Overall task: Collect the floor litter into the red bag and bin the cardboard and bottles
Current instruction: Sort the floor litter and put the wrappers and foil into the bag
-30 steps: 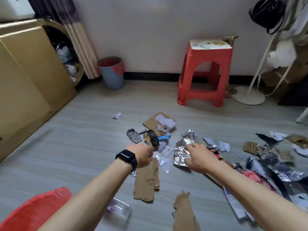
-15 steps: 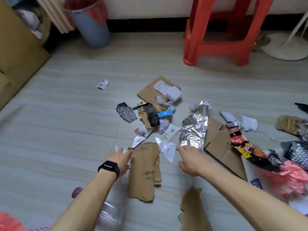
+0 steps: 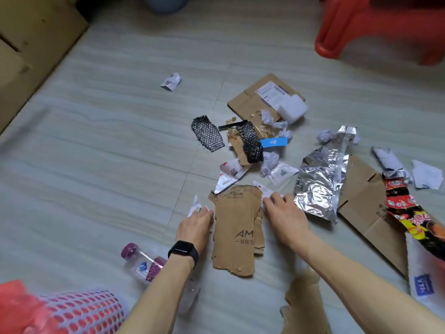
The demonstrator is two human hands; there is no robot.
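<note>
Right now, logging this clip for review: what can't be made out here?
Head view only.
Clear plastic bottle with purple cap: lower half hidden by left forearm.
Red plastic bag: blurred, cut off at bottom-left edge.
Left hand, right hand: knuckles hide whether either grip holds its white paper scrap.

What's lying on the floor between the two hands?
A torn piece of brown cardboard lies flat on the floor between the left hand and the right hand. The head view shows it.
</note>
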